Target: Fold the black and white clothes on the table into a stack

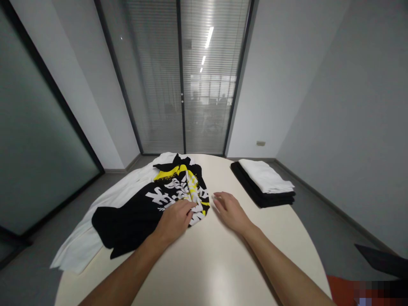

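Observation:
A black T-shirt (pixel 130 221) with white lettering and yellow patches lies rumpled on the left half of the table, partly folded over at its right end. My left hand (pixel 177 219) rests on the near side of its printed part, fingers bent together at the cloth; the fingertips are partly hidden. Just beyond the shirt's right edge, my right hand (pixel 231 211) hovers low over the tabletop with fingers loosely curved and apart, holding nothing. Beneath and behind the black shirt, white clothing (pixel 117 191) spreads out and hangs over the table's left edge.
A pale round-ended table (pixel 207 263) carries everything. At its right stands a folded stack, a white garment (pixel 266 175) on top of black ones (pixel 255 193). Glass panels with blinds (pixel 162 76) rise behind. A dark object (pixel 382 259) and something red (pixel 341 291) are at lower right.

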`<action>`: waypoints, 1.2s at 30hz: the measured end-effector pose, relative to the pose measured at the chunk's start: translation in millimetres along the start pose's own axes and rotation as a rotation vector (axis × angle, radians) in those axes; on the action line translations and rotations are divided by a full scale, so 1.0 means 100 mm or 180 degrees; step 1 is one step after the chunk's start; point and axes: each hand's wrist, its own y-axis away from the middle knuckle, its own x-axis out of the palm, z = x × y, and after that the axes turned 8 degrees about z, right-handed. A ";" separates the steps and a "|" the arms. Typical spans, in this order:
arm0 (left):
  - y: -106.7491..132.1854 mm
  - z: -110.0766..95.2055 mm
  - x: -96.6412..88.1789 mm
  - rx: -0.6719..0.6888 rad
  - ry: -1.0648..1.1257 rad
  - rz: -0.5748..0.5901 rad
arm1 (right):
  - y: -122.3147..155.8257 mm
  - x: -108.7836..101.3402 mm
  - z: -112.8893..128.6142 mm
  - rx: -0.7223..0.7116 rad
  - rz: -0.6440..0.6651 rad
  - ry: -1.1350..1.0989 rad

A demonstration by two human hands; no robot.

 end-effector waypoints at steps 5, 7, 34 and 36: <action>0.07 -0.35 -0.04 0.0951 0.0532 0.0615 | 0.01 -0.04 0.02 0.0342 0.0051 -0.0251; 0.07 -0.39 -0.03 0.0844 0.0617 0.0524 | 0.01 -0.05 0.01 0.0225 0.0084 -0.0229; 0.06 -0.37 0.11 0.0021 0.0889 -0.0006 | 0.03 -0.01 0.21 -0.0322 -0.0128 -0.1465; 0.04 -0.35 0.09 -0.0128 0.1025 -0.0095 | 0.08 -0.02 0.32 -0.0685 0.0181 -0.1421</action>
